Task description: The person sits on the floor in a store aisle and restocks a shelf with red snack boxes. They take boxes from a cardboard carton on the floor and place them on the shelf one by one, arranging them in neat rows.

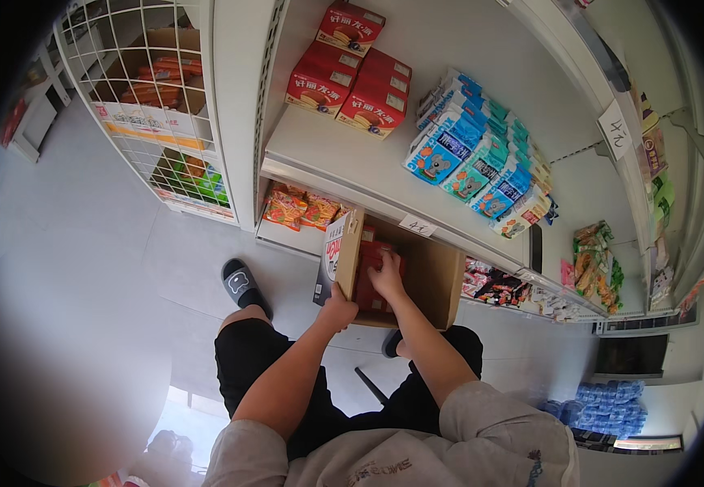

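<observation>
Between my knees and the shelf sits an open cardboard carton point(434, 277) with printing on its left side; what bears its weight is not visible. My left hand point(336, 311) grips the carton's near left edge, thumb on the rim. Inside, red snack boxes point(371, 293) fill the left part, while bare cardboard shows on the right. Reaching in from above, my right hand point(387, 275) touches these red boxes with curled fingers. Whether it grasps one is hard to see. On the shelf beyond stand stacked red boxes of chocolate pies point(376, 100).
Bagged biscuits point(467, 152) stand in rows right of the pie boxes. A handwritten price card point(419, 225) hangs on the shelf edge point(339, 185) just behind the carton. Noodle snack bags point(294, 207) lie on the lower shelf. A white wire rack point(163, 115) rises at left.
</observation>
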The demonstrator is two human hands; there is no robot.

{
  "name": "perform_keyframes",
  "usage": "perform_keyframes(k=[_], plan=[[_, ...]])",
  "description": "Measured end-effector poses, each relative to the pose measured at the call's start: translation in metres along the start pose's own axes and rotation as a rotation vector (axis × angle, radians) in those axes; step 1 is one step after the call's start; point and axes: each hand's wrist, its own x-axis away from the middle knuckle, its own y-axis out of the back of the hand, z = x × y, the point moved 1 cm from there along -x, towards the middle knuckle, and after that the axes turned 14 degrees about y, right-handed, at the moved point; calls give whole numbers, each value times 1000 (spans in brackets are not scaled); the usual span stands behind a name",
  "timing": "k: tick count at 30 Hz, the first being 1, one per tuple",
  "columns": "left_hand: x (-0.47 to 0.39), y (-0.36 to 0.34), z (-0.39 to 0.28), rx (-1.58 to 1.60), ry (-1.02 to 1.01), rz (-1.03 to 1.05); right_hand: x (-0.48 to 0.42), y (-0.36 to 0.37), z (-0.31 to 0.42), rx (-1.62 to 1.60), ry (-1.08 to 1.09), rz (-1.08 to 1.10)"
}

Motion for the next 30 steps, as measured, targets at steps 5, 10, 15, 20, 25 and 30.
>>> perform_keyframes(k=[5,10,15,20,25,30], plan=[[10,4,-7,-23,-2,38,-45,-18,-36,207,277,140],[1,7,2,-9,-14,64,-71,-48,-19,308,79,280],[4,9,-2,-20,-26,116,-78,-49,-6,380,-217,374],[4,12,4,-6,-1,88,-66,-10,40,461,-97,546],[-5,2,1,-20,5,52,-21,74,51,339,112,317],[3,1,-4,-19,27,29,38,154,81,135,312,12]])
